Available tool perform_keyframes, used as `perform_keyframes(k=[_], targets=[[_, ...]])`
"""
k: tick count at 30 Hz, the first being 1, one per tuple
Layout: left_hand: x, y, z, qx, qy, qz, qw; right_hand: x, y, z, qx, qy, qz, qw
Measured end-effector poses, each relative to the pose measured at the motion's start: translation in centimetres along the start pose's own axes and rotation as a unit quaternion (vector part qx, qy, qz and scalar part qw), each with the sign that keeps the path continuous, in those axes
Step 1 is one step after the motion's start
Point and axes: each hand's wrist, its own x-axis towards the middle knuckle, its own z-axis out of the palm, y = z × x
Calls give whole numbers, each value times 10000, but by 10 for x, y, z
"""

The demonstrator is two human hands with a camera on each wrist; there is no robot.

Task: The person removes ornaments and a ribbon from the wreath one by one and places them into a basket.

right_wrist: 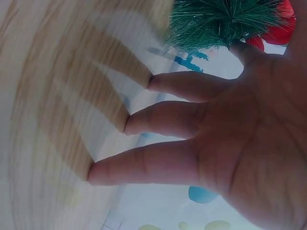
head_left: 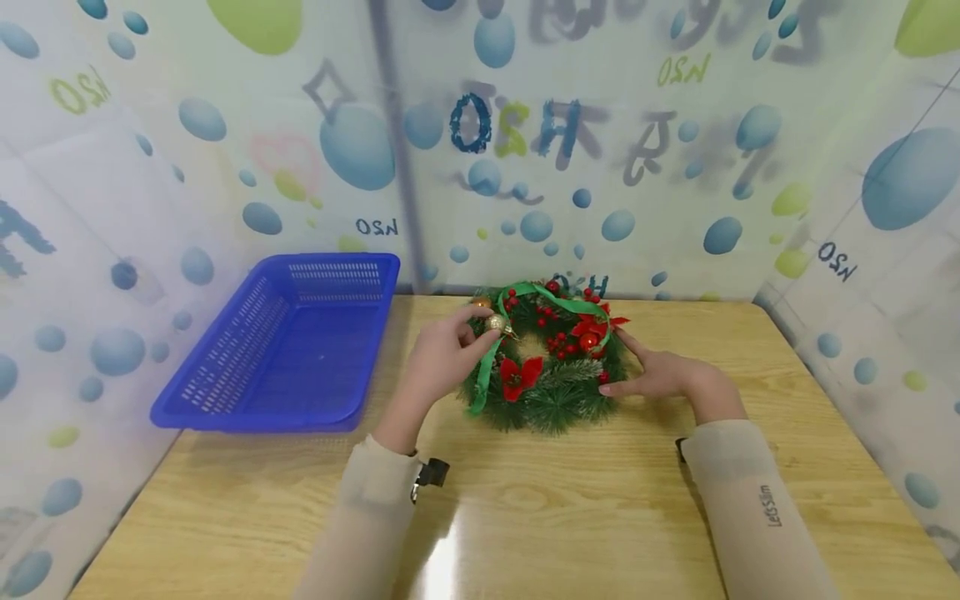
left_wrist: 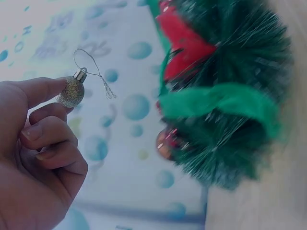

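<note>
A green wreath point(head_left: 555, 404) lies on the table, trimmed with red poinsettias point(head_left: 519, 377), red berries and a green ribbon point(head_left: 487, 371). Above its left side, my left hand point(head_left: 441, 354) pinches a small glittery gold bauble point(left_wrist: 72, 92) between thumb and forefinger. The bauble's silver cap and thin hanging loop point(left_wrist: 89, 57) stick out free of the fingers. My right hand point(head_left: 670, 377) is spread at the wreath's right edge, thumb and forefinger touching it. In the right wrist view, three straight fingers point(right_wrist: 163, 117) have their tips down on the wood.
A blue plastic basket point(head_left: 315, 333) with slotted sides stands at the left of the wooden table point(head_left: 570, 500). Behind the table hangs a pale curtain point(head_left: 637, 75) with blue and green drops. An orange bauble point(head_left: 480, 302) sits on the wreath's far left.
</note>
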Motion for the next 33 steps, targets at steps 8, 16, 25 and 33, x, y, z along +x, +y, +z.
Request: perform_keyframes(k=[8,16,25,33], targets=[[-5,-5,-40,-150,703,44,9974,-1,3,1,24,2,5,10000],[-13,-18,-78,-167,1306,-286,9909,-2,5,1,65,20,-2,10000],[-38,-28,-127,49,1799,-1037,9782,-1,3,3,93,99,-140,9998],[-9,-53,-190,632,873,-1335,9852,-4,-1,-1,135,133,-140,9997]])
